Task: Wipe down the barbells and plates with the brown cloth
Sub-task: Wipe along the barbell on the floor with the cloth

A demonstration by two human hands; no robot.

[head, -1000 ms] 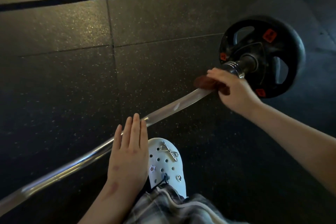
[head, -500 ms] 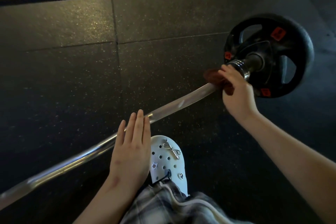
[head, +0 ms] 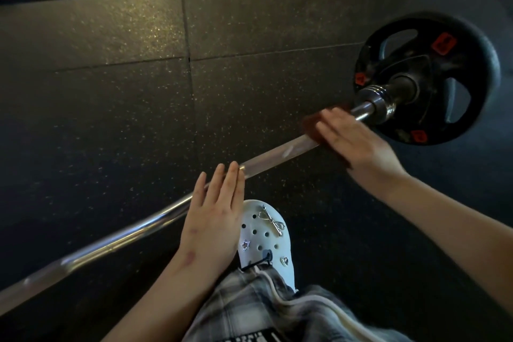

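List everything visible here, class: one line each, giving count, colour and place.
barbell bar: one, silver, diagonal from lower left to upper right
weight plate: one, black with red labels, bar's right end
brown cloth: one, reddish brown, on bar under right hand
floor mats: several, dark speckled, beneath everything
clog: one, white, bottom centre beside bar
trousers: one pair, grey plaid, bottom edge
left hand: one, flat, over mid-bar
right hand: one, flat on brown cloth

Dark speckled rubber floor (head: 111, 97), tile seams crossing, black plate (head: 477, 64) standing on edge, white clog (head: 263, 233) planted
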